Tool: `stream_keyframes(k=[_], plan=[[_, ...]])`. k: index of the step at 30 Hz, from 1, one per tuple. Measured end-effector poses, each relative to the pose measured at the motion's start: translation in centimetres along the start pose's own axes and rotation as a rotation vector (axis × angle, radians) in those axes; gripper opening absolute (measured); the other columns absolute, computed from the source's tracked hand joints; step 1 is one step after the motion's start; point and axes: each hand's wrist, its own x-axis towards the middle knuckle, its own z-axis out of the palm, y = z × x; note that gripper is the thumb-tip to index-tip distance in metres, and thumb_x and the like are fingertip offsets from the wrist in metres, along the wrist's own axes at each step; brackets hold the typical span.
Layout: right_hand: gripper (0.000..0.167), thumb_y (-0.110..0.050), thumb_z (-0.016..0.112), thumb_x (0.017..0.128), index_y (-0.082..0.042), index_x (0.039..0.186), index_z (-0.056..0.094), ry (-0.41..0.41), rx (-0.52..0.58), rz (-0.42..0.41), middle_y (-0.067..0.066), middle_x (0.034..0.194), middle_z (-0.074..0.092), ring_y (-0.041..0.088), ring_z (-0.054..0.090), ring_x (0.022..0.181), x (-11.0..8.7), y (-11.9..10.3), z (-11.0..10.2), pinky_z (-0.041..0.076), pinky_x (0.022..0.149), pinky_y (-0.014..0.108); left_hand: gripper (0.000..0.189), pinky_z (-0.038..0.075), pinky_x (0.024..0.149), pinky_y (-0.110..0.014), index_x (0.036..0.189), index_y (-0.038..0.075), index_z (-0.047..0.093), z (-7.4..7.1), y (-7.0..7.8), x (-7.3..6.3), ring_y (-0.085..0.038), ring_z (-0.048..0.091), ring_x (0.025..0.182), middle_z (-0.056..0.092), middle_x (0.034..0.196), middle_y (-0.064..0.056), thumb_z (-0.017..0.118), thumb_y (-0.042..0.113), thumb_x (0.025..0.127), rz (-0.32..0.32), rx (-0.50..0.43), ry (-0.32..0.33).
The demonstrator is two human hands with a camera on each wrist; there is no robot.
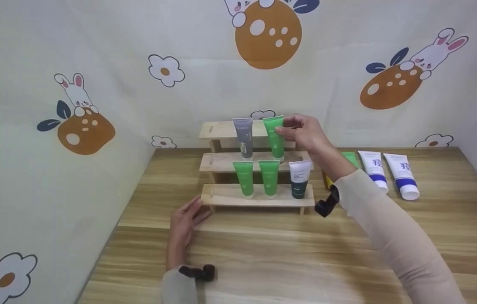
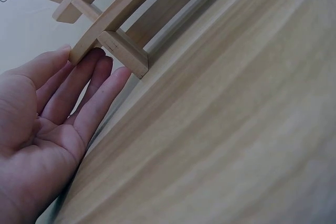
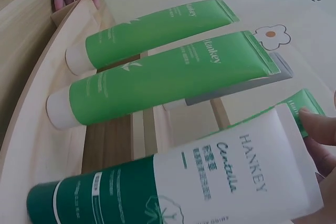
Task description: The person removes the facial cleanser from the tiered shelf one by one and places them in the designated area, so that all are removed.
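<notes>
A three-tier wooden display stand [image 1: 221, 195] holds squeeze tubes standing on their caps. At its lower left corner my left hand [image 1: 185, 219] grips the end of the bottom board [image 2: 86, 51], thumb on top and fingers beneath. My right hand [image 1: 306, 131] pinches a green tube [image 1: 274, 137] near its crimped top, its cap at the middle tier. To its left on that tier is a grey tube [image 1: 243, 137]. Along the bottom tier stand a green tube [image 1: 244, 179], a second green tube [image 1: 269, 178] and a white and dark-green tube [image 3: 184, 182].
Two white tubes with blue bands [image 1: 373, 171] lie on the wooden table [image 1: 263, 253] right of the stand. Partly behind my right forearm lie a green tube [image 1: 350, 158] and something yellow [image 1: 328, 181]. A patterned cloth [image 1: 204, 93] hangs close behind the stand.
</notes>
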Motion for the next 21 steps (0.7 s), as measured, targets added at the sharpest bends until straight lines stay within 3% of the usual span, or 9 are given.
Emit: stream_keyframes(k=[7,14,21], plan=[[0.038,-0.026,0.067,0.098,-0.010,0.131,0.060,0.037,0.019,-0.076,0.002,0.118,0.060,0.020,0.057,0.111,-0.6,0.6,-1.6,0.052,0.109,0.040,0.048,0.064,0.094,-0.038,0.139,-0.010,0.049,0.0,0.0,-0.1,-0.021,0.074,0.100,0.046,0.148,-0.030,0.062,0.013,0.100,0.009,0.020,-0.030],[0.039,-0.031,0.064,0.099,-0.011,0.131,0.058,0.057,0.066,-0.097,0.003,0.121,0.059,0.020,0.059,0.115,-1.3,1.2,-3.8,0.053,0.113,0.040,0.049,0.064,0.094,-0.039,0.139,-0.009,0.051,0.1,0.1,-0.2,-0.019,0.073,0.098,0.065,0.129,-0.021,0.065,0.016,0.099,0.002,0.016,-0.005],[0.040,-0.031,0.063,0.099,-0.012,0.133,0.056,0.087,0.148,-0.121,0.000,0.120,0.061,0.016,0.059,0.115,-2.2,1.7,-5.8,0.049,0.117,0.040,0.046,0.065,0.093,-0.038,0.136,-0.006,0.056,0.2,0.0,0.0,-0.020,0.074,0.098,0.067,0.127,-0.020,0.066,0.017,0.098,-0.014,0.022,0.016]])
